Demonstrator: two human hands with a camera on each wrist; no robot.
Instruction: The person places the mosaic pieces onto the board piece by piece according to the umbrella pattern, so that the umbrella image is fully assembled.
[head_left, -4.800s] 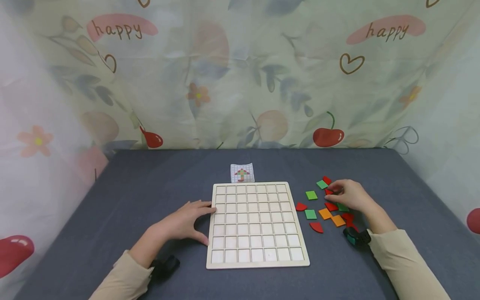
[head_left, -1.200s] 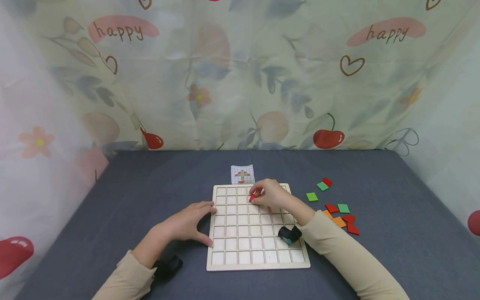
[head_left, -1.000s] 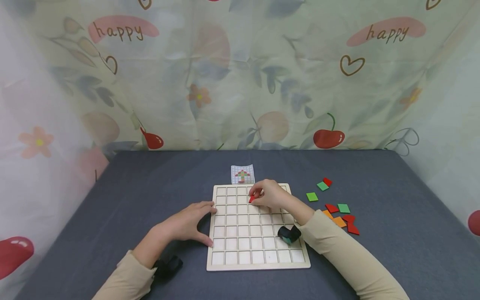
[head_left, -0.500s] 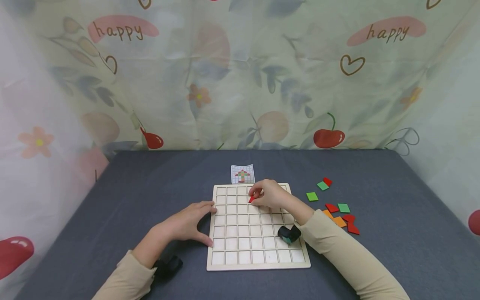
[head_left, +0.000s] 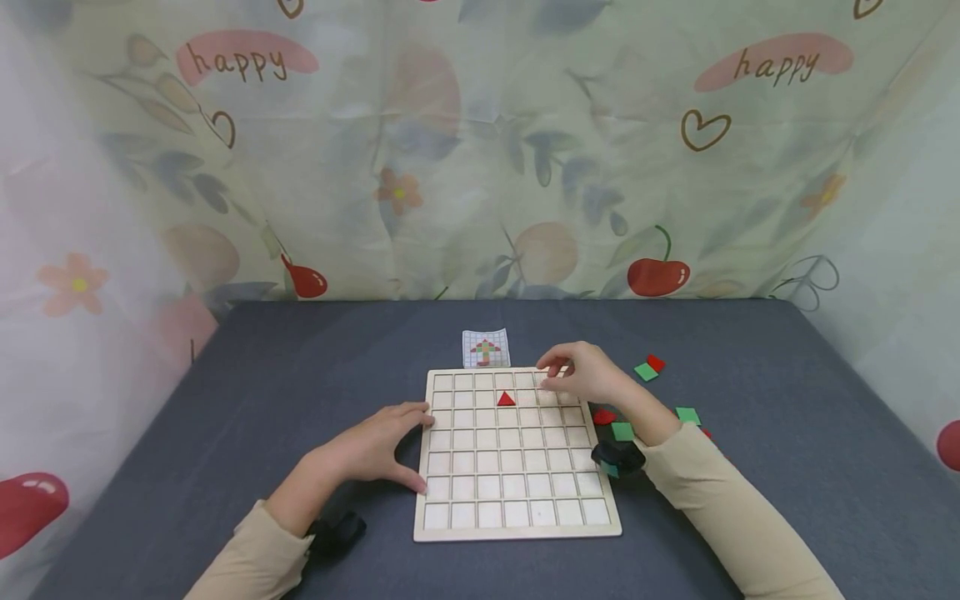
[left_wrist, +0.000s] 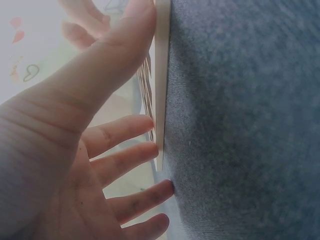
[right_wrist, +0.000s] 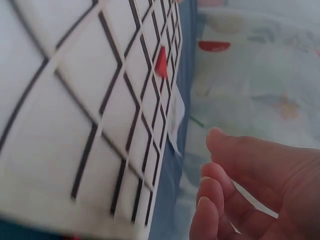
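A pale wooden grid board (head_left: 517, 533) lies on the dark cloth. One red triangle (head_left: 506, 400) sits in its second row from the back, near the middle column; the right wrist view shows this red tile (right_wrist: 161, 64) too. My left hand (head_left: 367, 446) rests against the board's left side with fingers spread, thumb and fingertips at the edge (left_wrist: 162, 60). Over the back right corner of the board hovers my right hand (head_left: 588, 375), its fingers (right_wrist: 212, 190) loosely bent with nothing between them.
Behind the board lies a small pattern card (head_left: 485, 348). To the right are loose tiles: a red quarter-round (head_left: 603, 417), a green square (head_left: 622, 432), another green square (head_left: 646, 372) against a red tile (head_left: 656, 362). My right forearm hides several more.
Earlier my right hand took a red tile from the pile and brought it to the board. It has now let go of the red triangle and moved right. The left hand stays put.
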